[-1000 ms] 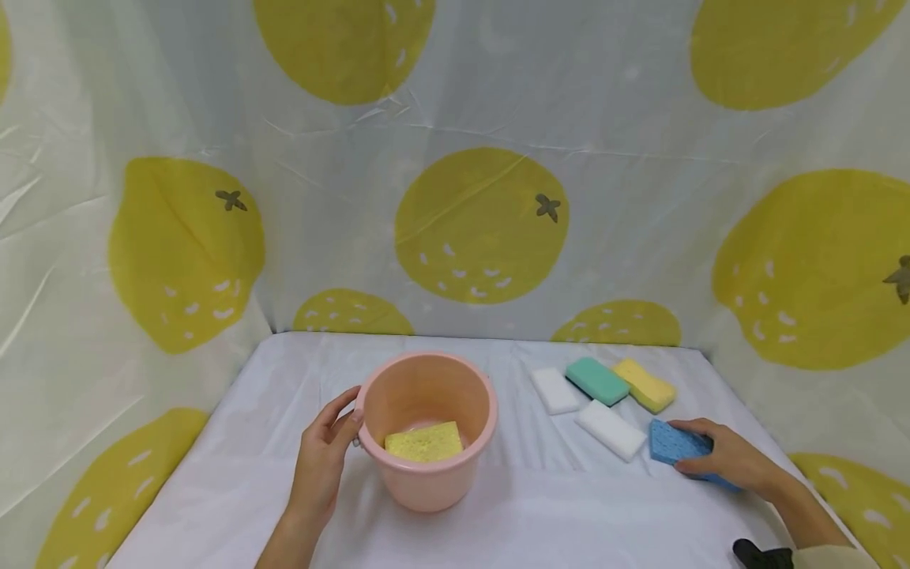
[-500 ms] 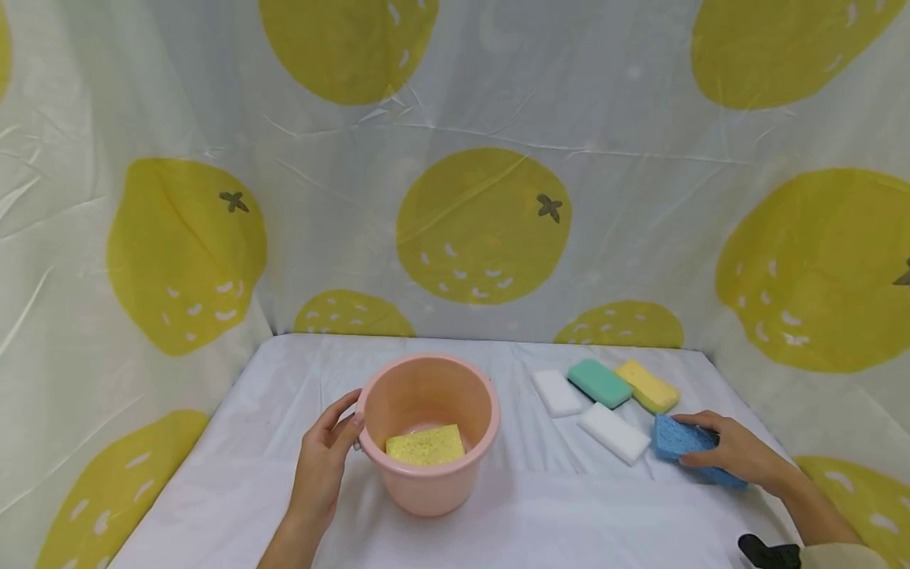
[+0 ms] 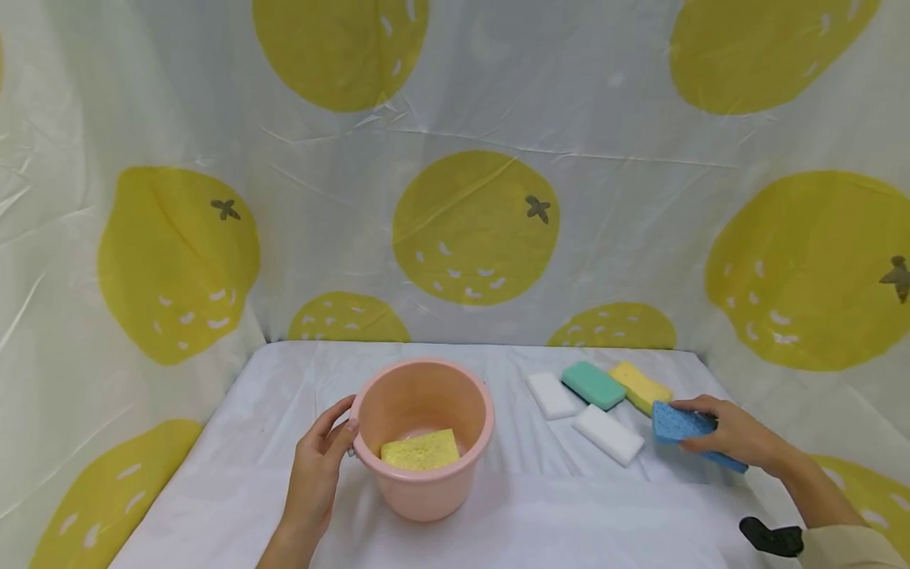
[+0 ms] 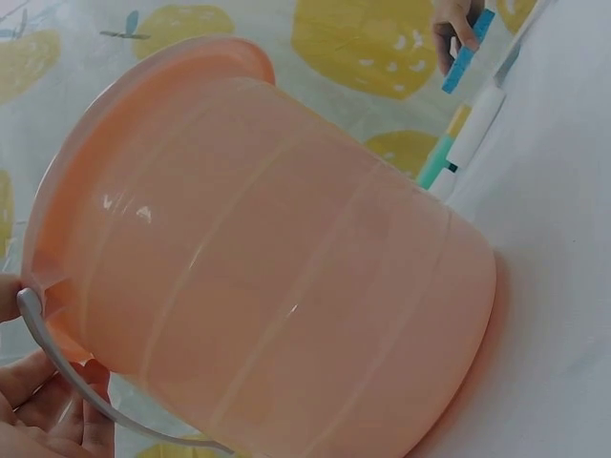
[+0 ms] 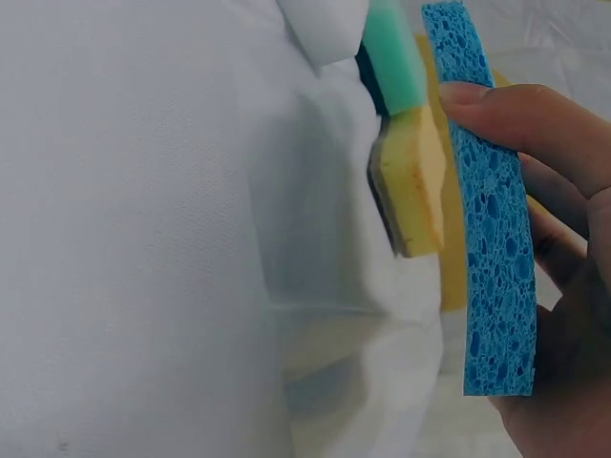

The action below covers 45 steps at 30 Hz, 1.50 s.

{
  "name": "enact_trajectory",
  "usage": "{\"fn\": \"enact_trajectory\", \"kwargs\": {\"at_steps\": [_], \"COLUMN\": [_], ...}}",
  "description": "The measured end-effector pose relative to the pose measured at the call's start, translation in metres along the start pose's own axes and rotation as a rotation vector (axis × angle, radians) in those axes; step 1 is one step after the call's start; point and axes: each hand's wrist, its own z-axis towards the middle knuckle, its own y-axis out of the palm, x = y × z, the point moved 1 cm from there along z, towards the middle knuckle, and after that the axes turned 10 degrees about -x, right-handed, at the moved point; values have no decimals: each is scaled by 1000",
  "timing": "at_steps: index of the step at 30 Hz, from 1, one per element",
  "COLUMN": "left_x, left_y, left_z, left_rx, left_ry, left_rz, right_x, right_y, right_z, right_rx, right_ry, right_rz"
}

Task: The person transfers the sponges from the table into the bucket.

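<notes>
Blue sponge (image 5: 492, 239) in right hand (image 5: 563, 286), beside yellow sponge (image 5: 410, 191).

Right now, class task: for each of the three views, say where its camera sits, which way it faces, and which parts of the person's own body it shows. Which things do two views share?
Head: high up, facing forward and down at the white-clothed table; shows both forearms, left hand and right hand.
Left wrist: low beside the round pink plastic bucket, facing across its wall; shows left fingertips.
Right wrist: close, facing the rectangular blue sponge; shows gripping fingers.
Shared: bucket in head and left wrist; blue sponge in all three.
</notes>
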Motion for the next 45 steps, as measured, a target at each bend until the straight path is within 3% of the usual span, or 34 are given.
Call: {"fn": "enact_trajectory", "kwargs": {"at_steps": [7, 15, 29, 45], "left_x": [-2, -4, -2, -2], "left_y": [-1, 0, 1, -1], "left_z": [0, 0, -2, -2], "left_rx": [-4, -7, -11, -4], "left_ry": [49, 45, 41, 51], "left_rz": [-11, -9, -10, -17], "right_x": [-13, -31, -77, -132], "right_y": [-7, -14, -22, -24], "right_z": [4, 11, 28, 48], "right_rx": [12, 20, 77, 31], "right_ry": [2, -8, -123, -200], "right_rz": [-15, -35, -58, -111]}}
